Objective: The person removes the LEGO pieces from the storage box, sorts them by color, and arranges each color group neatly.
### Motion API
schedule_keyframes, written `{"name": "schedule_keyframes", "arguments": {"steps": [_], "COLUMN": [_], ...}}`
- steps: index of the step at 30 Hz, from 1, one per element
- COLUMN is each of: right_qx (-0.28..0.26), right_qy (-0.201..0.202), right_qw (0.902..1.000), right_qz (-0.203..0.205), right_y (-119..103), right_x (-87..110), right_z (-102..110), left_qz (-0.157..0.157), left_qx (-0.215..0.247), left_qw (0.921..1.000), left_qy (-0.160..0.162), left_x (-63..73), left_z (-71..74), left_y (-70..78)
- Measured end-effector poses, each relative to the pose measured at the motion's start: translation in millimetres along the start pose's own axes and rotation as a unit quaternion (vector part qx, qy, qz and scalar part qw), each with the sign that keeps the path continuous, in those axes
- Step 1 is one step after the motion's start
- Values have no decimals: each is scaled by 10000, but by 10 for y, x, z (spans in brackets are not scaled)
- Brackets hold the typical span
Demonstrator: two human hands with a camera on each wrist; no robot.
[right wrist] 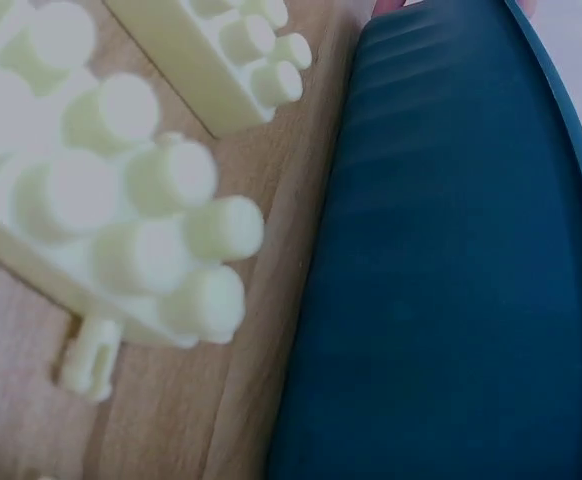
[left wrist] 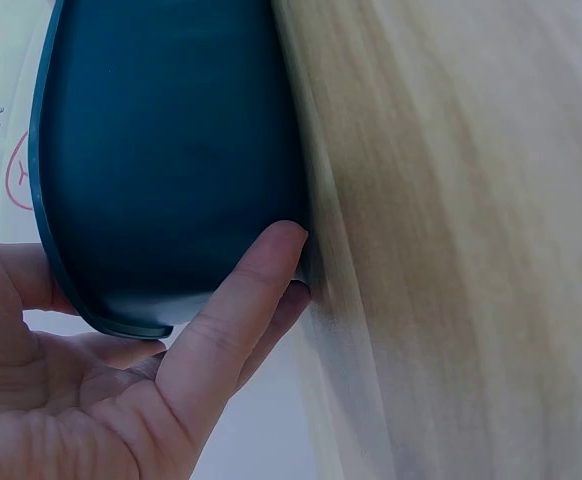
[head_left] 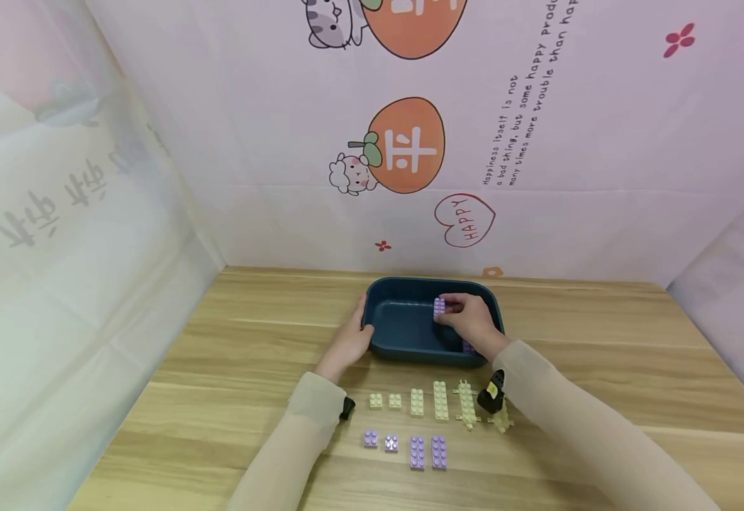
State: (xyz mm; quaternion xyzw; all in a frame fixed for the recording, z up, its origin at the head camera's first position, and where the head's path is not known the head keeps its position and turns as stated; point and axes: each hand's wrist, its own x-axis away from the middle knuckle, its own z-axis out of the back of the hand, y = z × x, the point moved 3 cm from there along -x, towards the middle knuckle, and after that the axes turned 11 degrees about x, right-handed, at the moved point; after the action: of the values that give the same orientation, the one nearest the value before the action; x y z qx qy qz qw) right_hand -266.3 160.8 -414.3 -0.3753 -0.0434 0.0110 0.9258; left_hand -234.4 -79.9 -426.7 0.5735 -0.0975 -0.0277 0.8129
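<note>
A dark blue rectangular bin [head_left: 403, 355] stands on the wooden table. My left hand [head_left: 349, 344] grips its left end, with fingers [left wrist: 236, 310] against the outer wall and the thumb at the rim. Over the inside of the bin, my right hand [head_left: 474, 323] pinches a purple building brick [head_left: 439, 308] between thumb and fingers. Another purple brick [head_left: 468, 346] lies at the bin's right end, partly hidden by the right hand. In the right wrist view only the bin's outer wall [right wrist: 451, 260] shows, and the right hand is out of sight there.
In front of the bin runs a row of pale yellow bricks [head_left: 440, 400], some with side pegs; the rightmost yellow piece [head_left: 503, 419] is partly behind the right wrist's black device [head_left: 491, 394]. Nearer lie several purple bricks [head_left: 417, 453]. A printed cloth [head_left: 282, 177] hangs behind the table.
</note>
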Motion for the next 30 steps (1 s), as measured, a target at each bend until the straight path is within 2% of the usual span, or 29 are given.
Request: {"name": "schedule_keyframes", "arguments": {"steps": [7, 14, 20, 30], "right_qx": [-14, -354, -779, -1050], "right_qy": [-6, -182, -269, -403], "right_qw": [9997, 9987, 9958, 9914], "right_qz": [243, 321, 407, 666], "right_y": [16, -20, -60, -136], "right_x": [124, 306, 506, 859], "right_z": [83, 160, 206, 252], "left_qz": [51, 18, 51, 109], "left_qx": [47, 75, 6, -69], "left_qw": [10000, 10000, 10000, 9999], "left_qy": [22, 34, 58, 21], "left_x": [-4, -8, -2, -18], "left_z": [-3, -14, -15, -22], "left_y": [0, -11, -4, -31]}}
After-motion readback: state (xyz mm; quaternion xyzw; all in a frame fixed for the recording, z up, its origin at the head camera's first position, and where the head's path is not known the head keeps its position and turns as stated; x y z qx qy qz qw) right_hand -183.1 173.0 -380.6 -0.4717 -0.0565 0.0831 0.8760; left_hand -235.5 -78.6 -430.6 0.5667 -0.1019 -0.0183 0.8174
